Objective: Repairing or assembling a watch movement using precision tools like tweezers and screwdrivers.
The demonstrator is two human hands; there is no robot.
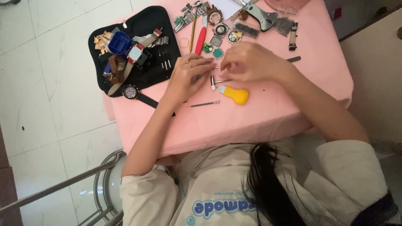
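From the head camera, the left hand (190, 73) and right hand (247, 62) meet fingertip to fingertip over the pink tablecloth (268, 113), pinching a tiny metal part (216, 67) between them. It is too small to tell its axis or heading. Just below the fingers lie a small hammer (217, 81), lengthwise left to right, and a yellow-handled tool (234, 95).

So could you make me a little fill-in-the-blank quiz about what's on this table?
1. The table is covered with a ____ cloth.
2. Just below the hands lies a tool with a ____ handle.
3. The left hand and right hand meet over a tiny part; a ring sits on the ____ hand.
4. The wristwatch has a ____ dial.

Missing words: pink; yellow; left; round
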